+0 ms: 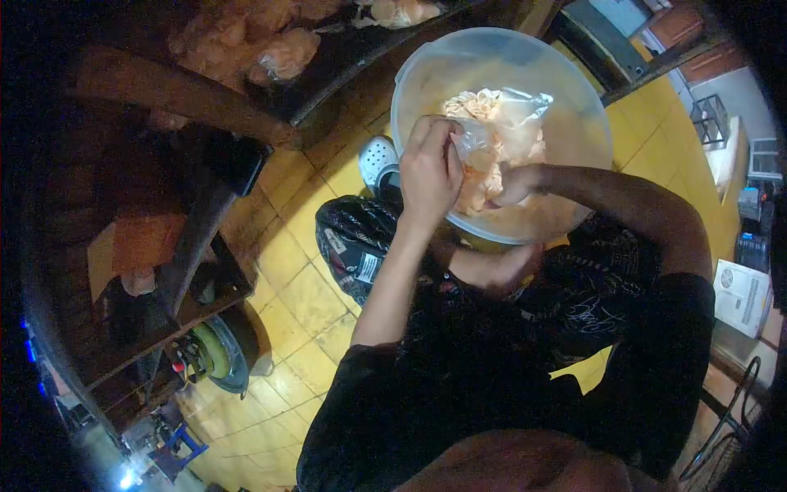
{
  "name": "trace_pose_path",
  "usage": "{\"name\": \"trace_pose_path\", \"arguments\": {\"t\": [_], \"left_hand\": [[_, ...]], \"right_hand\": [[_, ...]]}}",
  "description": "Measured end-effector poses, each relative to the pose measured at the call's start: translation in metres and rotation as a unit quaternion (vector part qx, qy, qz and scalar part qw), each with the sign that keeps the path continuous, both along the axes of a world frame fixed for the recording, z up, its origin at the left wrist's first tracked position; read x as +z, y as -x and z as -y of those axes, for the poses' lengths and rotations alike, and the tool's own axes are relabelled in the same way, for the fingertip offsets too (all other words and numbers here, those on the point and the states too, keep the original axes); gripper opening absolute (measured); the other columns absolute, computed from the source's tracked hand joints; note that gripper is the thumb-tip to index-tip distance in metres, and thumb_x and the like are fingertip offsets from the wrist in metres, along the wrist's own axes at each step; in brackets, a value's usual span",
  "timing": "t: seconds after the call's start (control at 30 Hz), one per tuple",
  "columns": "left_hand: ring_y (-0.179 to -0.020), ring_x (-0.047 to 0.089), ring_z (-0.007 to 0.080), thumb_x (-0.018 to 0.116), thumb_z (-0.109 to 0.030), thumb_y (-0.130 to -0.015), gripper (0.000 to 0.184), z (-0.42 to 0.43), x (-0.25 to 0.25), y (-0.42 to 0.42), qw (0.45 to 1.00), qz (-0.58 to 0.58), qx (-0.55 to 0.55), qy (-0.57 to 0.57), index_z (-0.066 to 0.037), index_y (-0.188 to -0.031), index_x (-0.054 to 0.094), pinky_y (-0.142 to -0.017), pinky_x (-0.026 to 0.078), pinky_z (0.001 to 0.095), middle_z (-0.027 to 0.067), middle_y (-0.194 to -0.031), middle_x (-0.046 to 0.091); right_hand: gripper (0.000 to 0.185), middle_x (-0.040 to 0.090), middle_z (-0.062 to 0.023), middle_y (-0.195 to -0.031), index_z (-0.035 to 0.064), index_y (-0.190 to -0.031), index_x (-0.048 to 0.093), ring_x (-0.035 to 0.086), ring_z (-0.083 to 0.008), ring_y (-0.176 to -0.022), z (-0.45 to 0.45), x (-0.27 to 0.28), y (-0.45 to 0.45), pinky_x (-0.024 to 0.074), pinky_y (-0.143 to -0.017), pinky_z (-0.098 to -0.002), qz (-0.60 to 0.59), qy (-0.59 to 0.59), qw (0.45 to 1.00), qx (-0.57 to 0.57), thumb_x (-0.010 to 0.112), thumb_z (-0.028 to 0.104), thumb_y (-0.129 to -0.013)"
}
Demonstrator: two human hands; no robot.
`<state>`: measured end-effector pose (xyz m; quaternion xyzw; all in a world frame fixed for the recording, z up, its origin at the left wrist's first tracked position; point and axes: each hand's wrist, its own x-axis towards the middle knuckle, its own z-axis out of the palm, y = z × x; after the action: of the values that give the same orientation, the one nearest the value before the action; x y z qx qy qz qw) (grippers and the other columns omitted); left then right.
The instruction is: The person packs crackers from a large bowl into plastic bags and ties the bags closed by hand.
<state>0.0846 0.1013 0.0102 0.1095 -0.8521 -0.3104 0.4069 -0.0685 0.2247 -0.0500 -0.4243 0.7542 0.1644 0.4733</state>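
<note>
A large translucent plastic tub (586, 78) stands in front of me with pale orange, thin, curled chips (475, 105) inside. My left hand (434, 156) is closed at the tub's near left side, pinching a clear plastic bag (474, 141) that hangs over the chips. Lower in the tub, my right hand (516, 184) has its fingers curled down around some chips, the fingertips partly hidden among them. Another clear, shiny piece of plastic (529, 107) lies on the chips toward the far side.
Dark wooden shelving (188, 90) on the left carries filled plastic bags (283, 57). Beneath it, a dark basin (234, 353) holds green items. Yellow floor tiles (287, 328) surround my legs, and a white clog (377, 160) is beside the tub. A white box-shaped appliance (742, 297) is at right.
</note>
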Motion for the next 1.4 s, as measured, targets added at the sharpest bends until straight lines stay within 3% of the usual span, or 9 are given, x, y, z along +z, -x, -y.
{"name": "trace_pose_path", "arguments": {"t": [0.07,0.17,0.4,0.53,0.63,0.83,0.93,1.27,1.4], "left_hand": [[-0.072,0.064,0.0261,0.053,0.011,-0.078,0.020,0.001,-0.002,0.001,1.000,-0.018,0.002,0.017,0.001,-0.092,0.063,-0.065,0.051,0.0342,0.0156,-0.092,0.064],[-0.074,0.066,0.0257,0.056,0.008,-0.079,0.017,0.007,-0.004,0.003,1.000,-0.030,-0.007,-0.006,0.001,-0.092,0.064,-0.067,0.052,0.0339,0.0157,-0.093,0.066],[-0.077,0.065,0.0330,0.057,0.006,-0.079,0.018,0.010,-0.002,0.008,1.000,-0.001,0.005,-0.005,0.001,-0.094,0.065,-0.070,0.052,0.0387,0.0176,-0.094,0.065],[-0.084,0.064,0.0393,0.054,0.007,-0.077,0.021,0.012,0.002,0.005,0.992,0.113,0.036,-0.032,0.000,-0.093,0.065,-0.073,0.051,0.0455,0.0194,-0.096,0.064],[-0.085,0.063,0.0396,0.053,0.006,-0.077,0.023,0.017,-0.001,0.008,0.994,0.099,0.043,0.001,0.000,-0.095,0.065,-0.073,0.051,0.0465,0.0185,-0.097,0.064],[-0.085,0.066,0.0370,0.054,0.002,-0.081,0.034,0.020,-0.003,0.016,0.991,0.115,-0.011,0.060,0.004,-0.114,0.061,-0.072,0.054,0.0423,0.0216,-0.105,0.062],[-0.088,0.069,0.0260,0.059,-0.004,-0.088,0.038,0.006,0.015,0.022,0.905,0.160,-0.148,-0.366,0.005,-0.124,0.056,-0.073,0.056,0.0340,0.0151,-0.105,0.066],[-0.096,0.065,0.0216,0.070,-0.007,-0.083,0.054,0.010,-0.016,0.027,0.909,0.101,-0.209,-0.346,0.012,-0.130,0.049,-0.075,0.056,0.0299,0.0188,-0.127,0.055],[-0.094,0.066,0.0233,0.071,-0.007,-0.080,0.051,0.008,-0.012,0.027,0.940,0.122,-0.170,-0.269,0.008,-0.126,0.055,-0.073,0.055,0.0303,0.0204,-0.126,0.058]], "right_hand": [[0.083,0.066,-0.0231,-0.096,-0.0142,-0.119,0.050,0.068,-0.0296,-0.071,0.009,0.016,-0.014,0.0531,-0.047,-0.0352,0.015,-0.004,0.999,-0.037,0.072,0.055,-0.078],[0.061,0.064,-0.0149,-0.072,-0.0090,-0.104,0.058,0.063,-0.0248,-0.054,0.014,-0.017,-0.018,0.0508,-0.044,-0.0387,0.129,0.055,0.989,-0.046,0.073,0.044,-0.079],[0.040,0.068,-0.0236,-0.092,0.0003,-0.113,0.065,0.069,-0.0317,-0.082,0.015,0.021,-0.029,0.0557,-0.068,-0.0383,0.072,0.215,0.971,0.079,0.063,0.020,-0.078],[0.045,0.069,-0.0158,-0.087,0.0022,-0.112,0.066,0.068,-0.0245,-0.081,0.018,0.023,-0.001,0.0539,-0.075,-0.0359,0.030,0.400,0.913,0.079,0.067,0.034,-0.079],[0.040,0.069,-0.0143,-0.095,0.0024,-0.113,0.065,0.066,-0.0209,-0.086,0.014,0.047,0.020,0.0530,-0.077,-0.0338,0.117,0.383,0.908,-0.126,0.066,0.029,-0.084],[0.030,0.059,-0.0059,-0.094,0.0046,-0.117,0.056,0.059,-0.0134,-0.091,0.014,0.098,0.014,0.0553,-0.076,-0.0299,0.312,0.536,0.611,-0.491,0.057,0.029,-0.099],[0.033,0.056,-0.0069,-0.105,0.0046,-0.121,0.053,0.055,-0.0163,-0.104,0.013,0.077,0.018,0.0512,-0.086,-0.0325,0.251,0.559,0.671,-0.417,0.050,0.032,-0.102],[0.043,0.057,-0.0136,-0.124,0.0046,-0.135,0.045,0.058,-0.0239,-0.110,0.000,0.069,0.008,0.0500,-0.090,-0.0373,0.351,0.504,0.707,-0.350,0.056,0.019,-0.096],[0.040,0.060,-0.0132,-0.113,0.0033,-0.125,0.050,0.061,-0.0217,-0.099,0.000,0.063,0.015,0.0519,-0.085,-0.0355,0.086,0.579,0.775,-0.238,0.065,0.019,-0.090]]}}
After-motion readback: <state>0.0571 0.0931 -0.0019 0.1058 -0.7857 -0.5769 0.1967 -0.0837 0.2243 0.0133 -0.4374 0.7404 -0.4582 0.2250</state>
